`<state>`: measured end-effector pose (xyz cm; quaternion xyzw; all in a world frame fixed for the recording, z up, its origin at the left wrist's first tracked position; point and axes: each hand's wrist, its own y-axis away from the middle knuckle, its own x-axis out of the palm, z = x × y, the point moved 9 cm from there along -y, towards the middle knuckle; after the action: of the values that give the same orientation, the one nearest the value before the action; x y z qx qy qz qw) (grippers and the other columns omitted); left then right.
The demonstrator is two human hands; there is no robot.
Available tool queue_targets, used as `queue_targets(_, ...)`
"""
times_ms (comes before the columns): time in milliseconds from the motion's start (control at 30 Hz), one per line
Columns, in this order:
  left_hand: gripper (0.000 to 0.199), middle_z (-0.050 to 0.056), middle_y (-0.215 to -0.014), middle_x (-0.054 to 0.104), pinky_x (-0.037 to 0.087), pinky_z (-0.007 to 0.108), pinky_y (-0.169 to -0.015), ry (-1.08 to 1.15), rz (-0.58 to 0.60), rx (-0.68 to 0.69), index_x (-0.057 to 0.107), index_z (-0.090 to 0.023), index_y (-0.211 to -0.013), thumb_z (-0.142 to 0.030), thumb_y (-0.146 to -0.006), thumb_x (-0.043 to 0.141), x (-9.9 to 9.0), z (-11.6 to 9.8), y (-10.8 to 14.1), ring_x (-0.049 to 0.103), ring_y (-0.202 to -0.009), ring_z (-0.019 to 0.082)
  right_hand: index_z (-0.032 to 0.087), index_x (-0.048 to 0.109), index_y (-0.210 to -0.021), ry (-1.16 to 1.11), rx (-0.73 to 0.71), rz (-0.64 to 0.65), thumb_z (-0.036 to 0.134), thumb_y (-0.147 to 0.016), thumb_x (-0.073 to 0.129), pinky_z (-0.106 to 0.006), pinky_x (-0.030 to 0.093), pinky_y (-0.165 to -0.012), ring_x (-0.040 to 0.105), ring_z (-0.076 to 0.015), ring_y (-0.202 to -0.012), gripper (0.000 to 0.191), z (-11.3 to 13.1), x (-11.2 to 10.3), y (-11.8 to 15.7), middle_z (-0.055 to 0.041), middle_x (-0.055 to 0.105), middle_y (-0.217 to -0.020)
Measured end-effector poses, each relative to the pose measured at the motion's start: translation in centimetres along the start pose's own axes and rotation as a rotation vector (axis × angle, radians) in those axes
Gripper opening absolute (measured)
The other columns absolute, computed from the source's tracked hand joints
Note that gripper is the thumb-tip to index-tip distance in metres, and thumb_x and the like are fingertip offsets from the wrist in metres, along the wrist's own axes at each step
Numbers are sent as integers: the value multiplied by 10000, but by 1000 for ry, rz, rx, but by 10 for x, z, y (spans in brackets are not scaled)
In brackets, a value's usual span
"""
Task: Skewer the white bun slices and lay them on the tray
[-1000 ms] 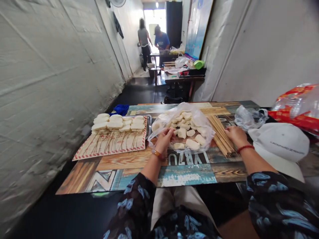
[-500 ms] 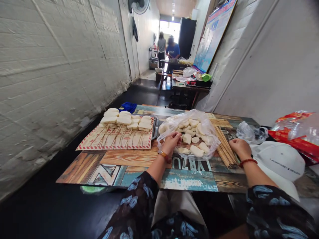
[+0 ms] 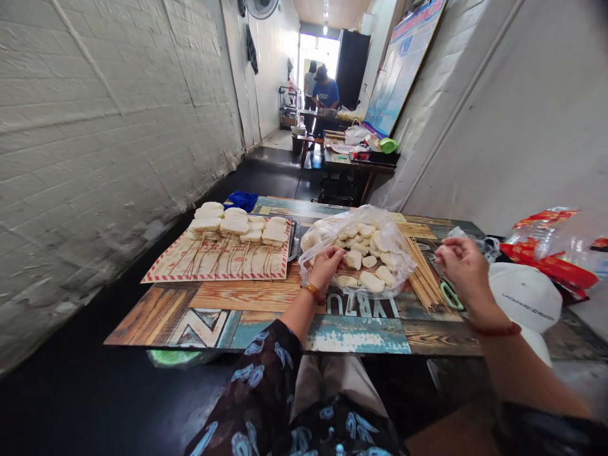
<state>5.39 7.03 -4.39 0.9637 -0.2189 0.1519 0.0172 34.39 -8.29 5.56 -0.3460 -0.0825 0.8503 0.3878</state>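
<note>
At the left rim of a clear plastic bag [image 3: 403, 259], my left hand [image 3: 327, 267] is closed, fingertips together; what it pinches is hidden. The bag lies opened out, holding many pale, bread-like slices [image 3: 374, 282]. To its right lies a bundle of thin wooden skewers [image 3: 422, 275]. Raised over the table just right of them, my right hand [image 3: 464, 269] has thumb and fingers pinched; I cannot make out anything between them. Green-handled scissors [image 3: 450, 296] lie below it. Skewered pale slices [image 3: 208, 223] are piled on a red-and-white edged paper sheet [image 3: 164, 269] at the left.
A white cap [image 3: 527, 294] and red plastic packaging [image 3: 553, 266] sit at the table's right. A blue cloth [image 3: 242, 201] lies at the far left edge. Beyond stands a cluttered second table [image 3: 351, 163]; a person in blue [image 3: 325, 94] works farther back, another person behind.
My right hand has lifted from beside the skewers and come up, uncovering the green scissor handles. My left hand stays at the bag's rim. The view has shifted slightly.
</note>
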Motion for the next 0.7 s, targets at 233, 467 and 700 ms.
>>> queue_targets(233, 471, -4, -695, 615, 336, 212, -518, 73, 134, -26, 719, -146, -896, -586, -728, 751, 13, -3, 5, 511, -556, 76, 226, 540, -912, -391, 183, 674, 324, -763, 634, -181, 357, -344, 575, -115, -452, 201, 60, 113, 113, 43, 606, -647)
queue_targets(467, 429, -22, -677, 601, 355, 186, -509, 207, 240, -73, 723, -136, -878, -486, -668, 854, 24, -8, 8, 493, -545, 50, 210, 516, -886, -473, 291, 801, 274, -723, 642, -154, 358, -326, 566, -89, -402, 216, 63, 154, 131, 78, 608, -588)
queue_targets(700, 448, -27, -636, 628, 364, 186, -446, 184, 188, -62, 626, -141, -817, -476, -646, 868, 22, -12, 7, 503, -459, 54, 198, 534, -829, -562, 290, 1047, 312, -734, 740, -170, 439, -404, 645, -117, -508, 254, 71, 164, 147, 31, 663, -619)
